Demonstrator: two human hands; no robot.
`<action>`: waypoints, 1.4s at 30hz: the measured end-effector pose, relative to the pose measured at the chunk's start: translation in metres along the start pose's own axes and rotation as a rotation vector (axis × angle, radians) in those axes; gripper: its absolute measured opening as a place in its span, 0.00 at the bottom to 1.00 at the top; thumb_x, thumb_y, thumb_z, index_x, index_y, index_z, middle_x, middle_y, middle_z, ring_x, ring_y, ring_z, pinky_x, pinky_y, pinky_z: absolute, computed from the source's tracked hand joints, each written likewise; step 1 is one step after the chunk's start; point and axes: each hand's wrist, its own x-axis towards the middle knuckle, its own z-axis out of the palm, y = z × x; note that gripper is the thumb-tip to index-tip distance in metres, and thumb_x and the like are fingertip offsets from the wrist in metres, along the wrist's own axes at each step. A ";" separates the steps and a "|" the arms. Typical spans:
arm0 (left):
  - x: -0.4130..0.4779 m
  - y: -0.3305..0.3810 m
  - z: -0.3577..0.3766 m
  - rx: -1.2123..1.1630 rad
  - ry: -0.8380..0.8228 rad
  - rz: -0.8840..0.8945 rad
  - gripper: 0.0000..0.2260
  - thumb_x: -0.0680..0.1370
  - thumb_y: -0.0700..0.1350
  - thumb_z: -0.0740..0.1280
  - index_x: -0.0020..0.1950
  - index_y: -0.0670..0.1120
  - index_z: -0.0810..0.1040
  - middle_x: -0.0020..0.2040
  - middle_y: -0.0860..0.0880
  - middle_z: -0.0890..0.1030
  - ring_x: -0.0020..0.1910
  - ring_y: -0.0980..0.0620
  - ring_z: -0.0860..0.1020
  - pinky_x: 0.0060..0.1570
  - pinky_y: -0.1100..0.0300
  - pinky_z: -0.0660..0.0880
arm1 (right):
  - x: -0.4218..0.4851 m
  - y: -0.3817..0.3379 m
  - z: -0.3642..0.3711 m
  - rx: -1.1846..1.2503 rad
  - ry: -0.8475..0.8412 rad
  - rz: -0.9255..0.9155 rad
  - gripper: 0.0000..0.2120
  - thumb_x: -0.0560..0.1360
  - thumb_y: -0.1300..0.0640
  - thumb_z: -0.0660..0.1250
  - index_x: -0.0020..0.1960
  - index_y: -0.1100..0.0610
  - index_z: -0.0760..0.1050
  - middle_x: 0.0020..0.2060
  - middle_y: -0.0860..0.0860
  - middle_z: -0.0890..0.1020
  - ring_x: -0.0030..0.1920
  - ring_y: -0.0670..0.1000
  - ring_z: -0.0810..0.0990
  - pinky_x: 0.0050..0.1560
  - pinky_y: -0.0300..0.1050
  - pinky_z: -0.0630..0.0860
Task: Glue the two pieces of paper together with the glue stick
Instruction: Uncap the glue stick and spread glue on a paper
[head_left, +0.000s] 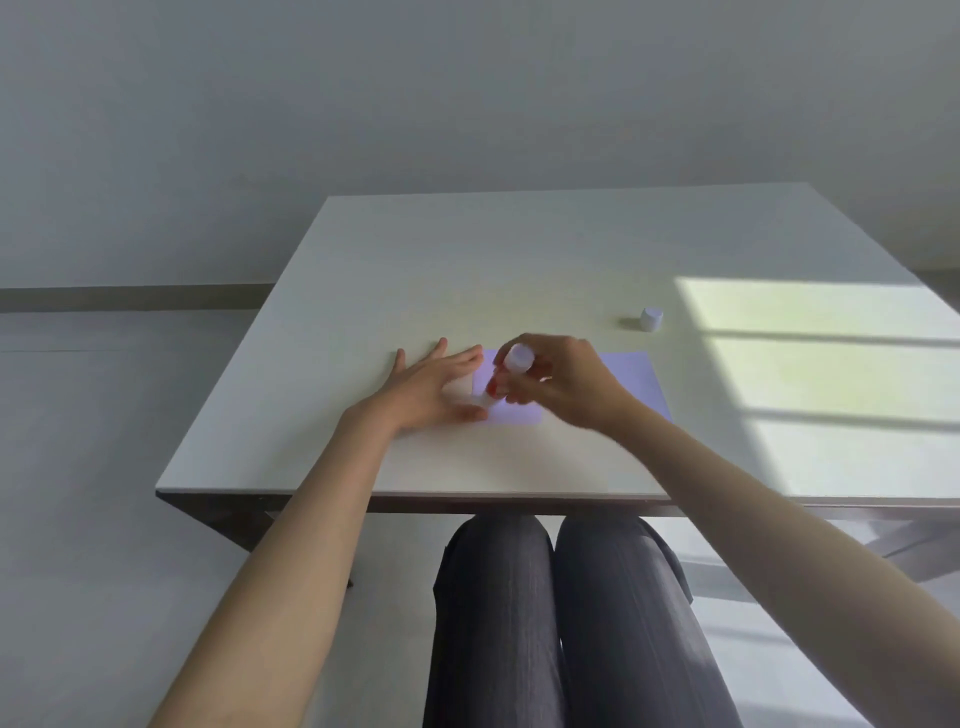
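I see a pale surface (519, 260) against a plain grey wall, sunlight striping its right. Lilac paper (631, 376) lies near the front edge; my left hand (431, 387) presses flat beside it, my right hand (558, 382) grips the uncapped glue stick (511, 366), tip down; its cap (651, 318) stands well right

Soft, dim daylight overall, cool and greyish. Bright window patch on the right of the bench (810, 364), crossed by dark bar shadows. Motion blur on the right hand (563, 379) and the glue stick (506, 374); washed-out glare there. Wide-angle bending at the edges, forearms stretched. Faint shadow beside the small cap (651, 318).
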 end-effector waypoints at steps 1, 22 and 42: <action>-0.001 0.000 0.000 -0.014 0.003 0.000 0.37 0.72 0.63 0.66 0.76 0.57 0.55 0.77 0.62 0.54 0.78 0.54 0.42 0.71 0.39 0.34 | 0.005 0.002 -0.007 0.030 0.043 0.052 0.03 0.73 0.62 0.68 0.44 0.62 0.78 0.35 0.54 0.85 0.35 0.53 0.84 0.44 0.48 0.82; -0.007 0.000 0.002 -0.081 -0.012 0.007 0.37 0.72 0.62 0.66 0.77 0.56 0.52 0.77 0.64 0.51 0.77 0.58 0.39 0.71 0.43 0.29 | -0.022 0.003 -0.026 0.028 -0.077 0.050 0.02 0.73 0.63 0.68 0.42 0.63 0.77 0.35 0.57 0.85 0.31 0.51 0.83 0.37 0.44 0.82; -0.010 -0.001 0.004 -0.112 -0.004 0.006 0.36 0.73 0.59 0.66 0.76 0.58 0.53 0.78 0.62 0.51 0.77 0.55 0.39 0.70 0.44 0.29 | 0.019 0.003 -0.014 0.191 0.360 0.216 0.03 0.73 0.62 0.67 0.44 0.63 0.77 0.37 0.57 0.84 0.37 0.57 0.85 0.45 0.50 0.82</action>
